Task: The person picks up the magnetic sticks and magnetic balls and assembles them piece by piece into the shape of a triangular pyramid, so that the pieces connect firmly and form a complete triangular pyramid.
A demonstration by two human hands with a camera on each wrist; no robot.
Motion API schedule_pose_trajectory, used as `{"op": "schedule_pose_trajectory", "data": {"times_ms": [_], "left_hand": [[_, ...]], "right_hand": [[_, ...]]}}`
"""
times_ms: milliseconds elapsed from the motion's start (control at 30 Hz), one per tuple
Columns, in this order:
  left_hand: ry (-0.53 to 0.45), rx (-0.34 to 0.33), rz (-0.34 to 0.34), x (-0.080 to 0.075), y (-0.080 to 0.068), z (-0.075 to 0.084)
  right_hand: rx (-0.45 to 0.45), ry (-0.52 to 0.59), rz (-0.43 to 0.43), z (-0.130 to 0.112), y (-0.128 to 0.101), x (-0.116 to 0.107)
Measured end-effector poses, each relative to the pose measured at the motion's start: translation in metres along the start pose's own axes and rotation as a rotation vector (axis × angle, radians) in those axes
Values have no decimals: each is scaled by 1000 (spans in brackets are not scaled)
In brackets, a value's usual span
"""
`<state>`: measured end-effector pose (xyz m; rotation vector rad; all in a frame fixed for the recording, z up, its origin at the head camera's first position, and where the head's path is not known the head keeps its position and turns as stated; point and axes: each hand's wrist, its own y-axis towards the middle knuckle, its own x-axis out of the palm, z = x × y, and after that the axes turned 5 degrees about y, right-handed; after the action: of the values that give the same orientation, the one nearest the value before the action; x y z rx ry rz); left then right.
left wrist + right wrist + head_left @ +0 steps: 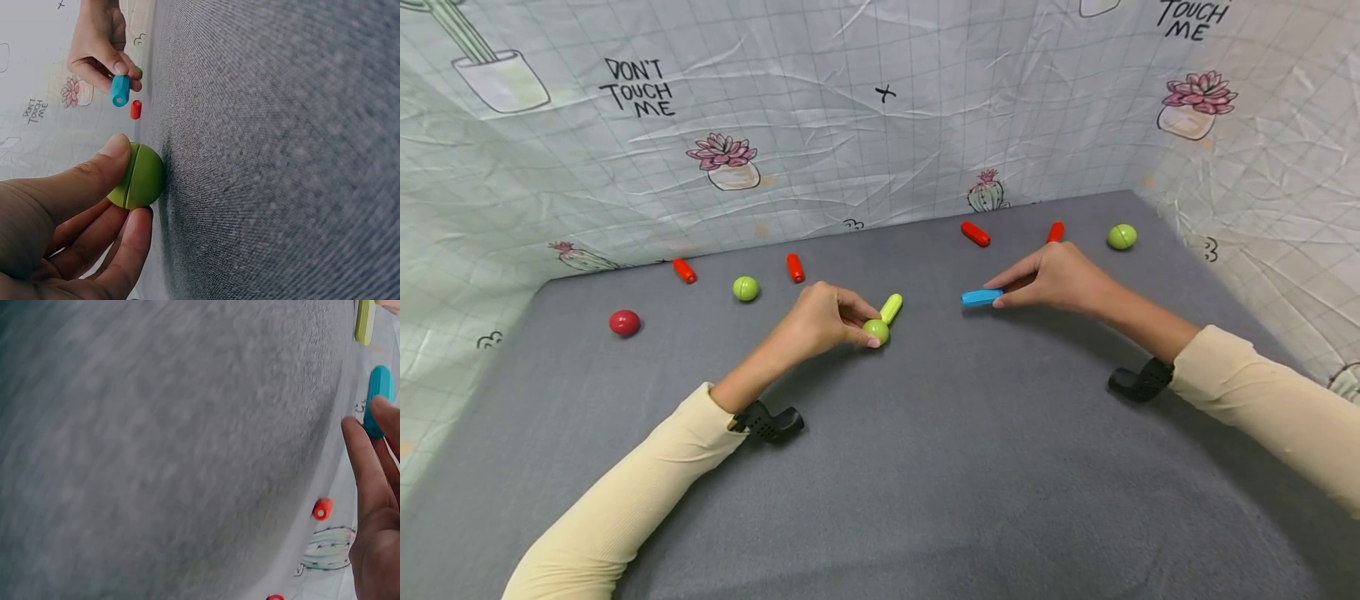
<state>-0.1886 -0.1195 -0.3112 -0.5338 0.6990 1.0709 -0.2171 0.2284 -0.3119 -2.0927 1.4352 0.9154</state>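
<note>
In the head view my left hand (pixel 827 321) pinches a green ball (pixel 876 333) between thumb and fingers, at or just above the grey cloth. A seam runs round the ball (pixel 147 178) in the left wrist view. Right behind it lies a yellow-green faceted stick (pixel 891 309); whether the two touch I cannot tell. Further right, my right hand (pixel 1056 279) holds a blue faceted stick (pixel 981 297) by one end, its other end pointing left. The right wrist view shows thumb and fingers on this blue stick (pixel 379 387), lifted off the cloth.
Several red sticks (pixel 975 234) lie along the back of the grey cloth (pixel 925 467), one partly behind my right hand. Two more green balls (pixel 746 288) sit at back left and back right. A red ball (pixel 625 322) is at far left. Printed curtains (pixel 850 125) enclose the back and sides.
</note>
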Motion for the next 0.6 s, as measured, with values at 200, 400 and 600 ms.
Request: {"op": "schedule_pose_trajectory", "data": {"times_ms": [200,400,600], "left_hand": [[-4,1,-3,0,0,0],[-11,-4,-4,0,1,-1],[-7,1,0,0,0,-1]], "right_hand": [[-50,18,-81,-7,3,9],[-84,37,-103,-13,6,18],[-100,67,-113,-24,7,26]]}}
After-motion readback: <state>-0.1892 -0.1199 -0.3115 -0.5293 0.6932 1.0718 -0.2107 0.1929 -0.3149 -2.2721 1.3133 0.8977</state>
